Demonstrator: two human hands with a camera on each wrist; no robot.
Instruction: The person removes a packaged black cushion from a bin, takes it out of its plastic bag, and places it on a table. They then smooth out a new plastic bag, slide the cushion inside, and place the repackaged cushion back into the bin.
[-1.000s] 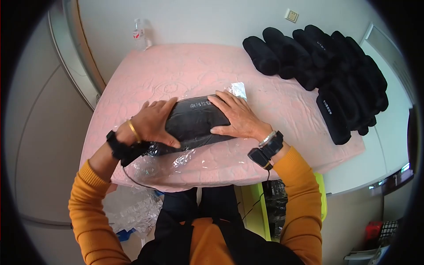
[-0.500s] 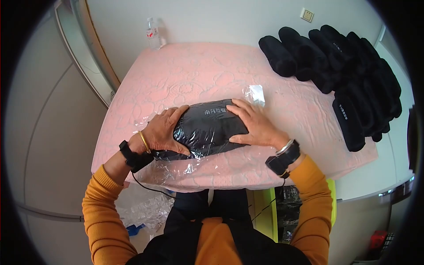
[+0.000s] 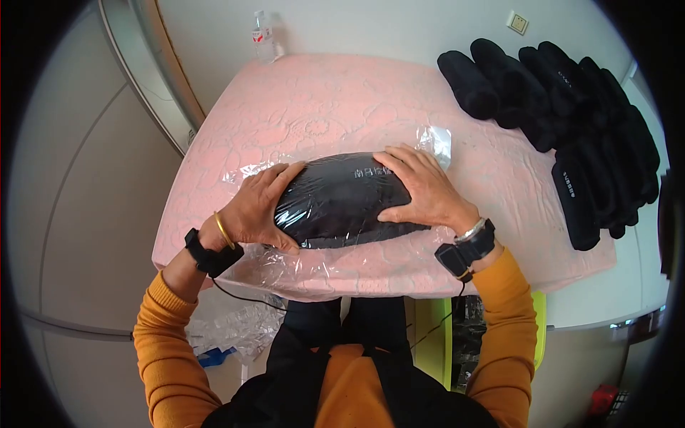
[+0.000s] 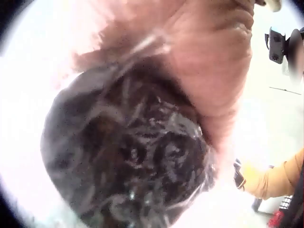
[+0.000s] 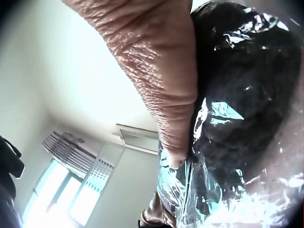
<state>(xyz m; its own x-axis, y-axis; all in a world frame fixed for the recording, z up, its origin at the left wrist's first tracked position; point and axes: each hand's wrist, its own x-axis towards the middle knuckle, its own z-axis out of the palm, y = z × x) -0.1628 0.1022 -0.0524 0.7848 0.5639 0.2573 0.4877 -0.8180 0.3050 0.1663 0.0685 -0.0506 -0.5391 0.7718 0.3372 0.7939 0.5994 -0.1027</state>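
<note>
A plump black cushion (image 3: 335, 203) in clear plastic wrap lies across the front half of a pink-covered table, with pale lettering near its far right side. My left hand (image 3: 260, 210) grips its left end, fingers over the far side and thumb along the near side. Around the right part my right hand (image 3: 424, 189) holds it the same way, thumb on the black surface. In the left wrist view the round end of the wrapped cushion (image 4: 128, 142) fills the space beside the palm. Creased, shiny film covers the cushion (image 5: 247, 95) in the right wrist view.
Several black cushions (image 3: 571, 121) are piled at the table's right. A clear plastic bottle (image 3: 262, 39) stands at the back left. Loose clear film (image 3: 439, 143) spreads past the cushion's right end. Below the pink cover (image 3: 342, 93) sit crumpled plastic (image 3: 239, 324) and a yellow-green bin (image 3: 432, 349).
The head view has shifted, so the scene sits farther right. The wrapped cushion looks rounder, its film tighter. Both hands stay on it, with the right fingers a little farther over its far side.
</note>
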